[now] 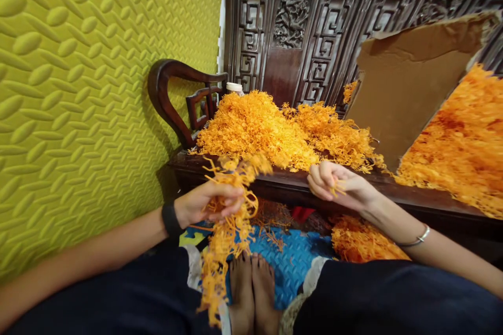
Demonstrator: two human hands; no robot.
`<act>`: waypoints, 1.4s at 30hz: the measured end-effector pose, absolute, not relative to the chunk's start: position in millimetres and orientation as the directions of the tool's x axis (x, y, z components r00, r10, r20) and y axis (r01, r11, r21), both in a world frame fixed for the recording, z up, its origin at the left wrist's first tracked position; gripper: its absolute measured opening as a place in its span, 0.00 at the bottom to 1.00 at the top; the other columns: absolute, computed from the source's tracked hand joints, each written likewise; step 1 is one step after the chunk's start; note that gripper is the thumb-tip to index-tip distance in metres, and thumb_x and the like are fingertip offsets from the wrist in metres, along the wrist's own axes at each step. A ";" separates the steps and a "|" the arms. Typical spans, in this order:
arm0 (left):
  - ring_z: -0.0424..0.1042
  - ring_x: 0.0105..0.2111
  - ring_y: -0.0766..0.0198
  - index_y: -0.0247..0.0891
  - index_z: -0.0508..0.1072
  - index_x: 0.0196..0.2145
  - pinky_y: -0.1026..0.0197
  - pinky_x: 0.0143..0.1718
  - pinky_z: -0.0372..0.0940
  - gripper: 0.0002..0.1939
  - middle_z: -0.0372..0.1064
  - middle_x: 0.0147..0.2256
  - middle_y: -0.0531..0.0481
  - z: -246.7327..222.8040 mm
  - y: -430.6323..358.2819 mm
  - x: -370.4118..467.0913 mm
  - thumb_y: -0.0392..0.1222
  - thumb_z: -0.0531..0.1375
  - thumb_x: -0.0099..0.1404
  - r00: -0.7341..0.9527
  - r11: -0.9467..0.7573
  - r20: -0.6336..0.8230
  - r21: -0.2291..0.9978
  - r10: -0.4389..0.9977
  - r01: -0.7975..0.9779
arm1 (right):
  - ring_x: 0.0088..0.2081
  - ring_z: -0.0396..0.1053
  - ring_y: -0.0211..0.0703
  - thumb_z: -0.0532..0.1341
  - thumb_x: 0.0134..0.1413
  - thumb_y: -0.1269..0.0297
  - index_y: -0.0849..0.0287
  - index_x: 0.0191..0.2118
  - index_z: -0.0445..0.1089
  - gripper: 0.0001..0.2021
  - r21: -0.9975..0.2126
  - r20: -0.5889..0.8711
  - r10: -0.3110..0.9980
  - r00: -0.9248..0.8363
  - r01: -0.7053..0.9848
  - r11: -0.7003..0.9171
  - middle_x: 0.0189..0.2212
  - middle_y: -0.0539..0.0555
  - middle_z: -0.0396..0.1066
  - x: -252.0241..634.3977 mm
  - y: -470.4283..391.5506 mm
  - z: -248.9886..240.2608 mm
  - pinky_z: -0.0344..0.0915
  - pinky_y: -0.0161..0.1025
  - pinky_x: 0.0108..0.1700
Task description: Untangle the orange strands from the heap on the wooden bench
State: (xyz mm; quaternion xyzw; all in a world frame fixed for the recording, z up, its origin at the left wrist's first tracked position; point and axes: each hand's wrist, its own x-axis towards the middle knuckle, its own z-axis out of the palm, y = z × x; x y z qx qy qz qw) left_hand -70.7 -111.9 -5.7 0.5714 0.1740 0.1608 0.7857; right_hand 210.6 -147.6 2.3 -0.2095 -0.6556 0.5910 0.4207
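Observation:
My left hand (214, 200), with a black band at the wrist, is closed around a dangling cluster of orange plastic pieces (222, 267). The cluster sticks up above the fingers and hangs down past my knee, partly blurred. To the right, my right hand (334, 183) is closed, with short thin orange bits (338, 188) showing at the fingertips. It is apart from the left hand and just in front of the bench edge. Behind both hands lies a heap of similar loose orange pieces (255, 128).
The heap rests on a dark carved wooden bench (393, 191). A cardboard sheet (412, 73) leans at the right beside another orange pile (467, 141). More orange pieces (365, 241) lie below. A yellow textured wall (98, 115) stands left; blue matting (291, 251) is underfoot.

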 end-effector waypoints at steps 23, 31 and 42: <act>0.47 0.13 0.77 0.35 0.60 0.22 0.70 0.13 0.41 0.19 0.56 0.17 0.58 -16.7 -115.4 -49.7 0.53 0.57 0.59 0.870 0.224 -0.120 0.974 0.478 0.011 | 0.47 0.66 0.45 0.52 0.58 0.53 0.59 0.46 0.67 0.18 -0.734 0.397 0.867 -0.302 0.463 0.497 0.46 0.58 0.69 213.3 -112.6 32.3 0.62 0.45 0.49; 0.48 0.14 0.78 0.34 0.60 0.19 0.68 0.14 0.39 0.22 0.53 0.17 0.58 -15.0 -115.9 -55.0 0.55 0.58 0.58 0.887 0.153 -0.087 0.988 0.454 0.019 | 0.22 0.63 0.32 0.55 0.56 0.53 0.63 0.29 0.68 0.17 -0.557 0.236 0.832 -0.503 0.632 0.540 0.21 0.50 0.68 187.1 -147.9 33.7 0.59 0.31 0.27; 0.37 0.14 0.77 0.36 0.54 0.18 0.69 0.13 0.32 0.23 0.42 0.15 0.61 -10.4 -113.9 -54.3 0.55 0.56 0.59 0.852 0.205 -0.250 0.964 0.459 0.172 | 0.24 0.63 0.34 0.50 0.59 0.53 0.61 0.20 0.65 0.22 -0.432 0.243 0.822 -0.515 0.701 0.567 0.19 0.50 0.65 230.2 -143.3 38.7 0.58 0.32 0.31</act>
